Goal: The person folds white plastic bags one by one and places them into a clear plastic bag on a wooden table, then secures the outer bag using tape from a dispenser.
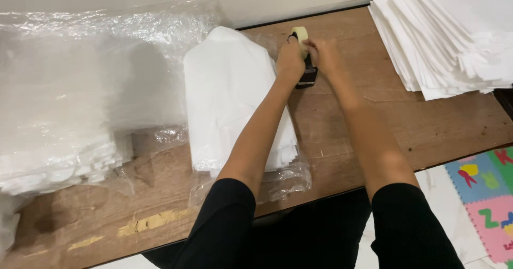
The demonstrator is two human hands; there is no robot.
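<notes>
My left hand (290,58) and my right hand (323,54) meet on a tape dispenser (305,60) with a pale yellowish roll on top and a dark body below. The left hand grips its near side; the right hand's fingers pinch at the roll. The dispenser stands at the far right edge of a stack of white folded sheets (232,92) that lies inside a clear plastic bag (283,181) on the wooden table (427,125). My left forearm crosses over this stack.
A big clear plastic bag holding white sheets (80,98) fills the table's left side. A tall pile of loose white sheets (449,34) sits at the far right corner. Coloured foam floor mats (489,205) lie on the floor at the right.
</notes>
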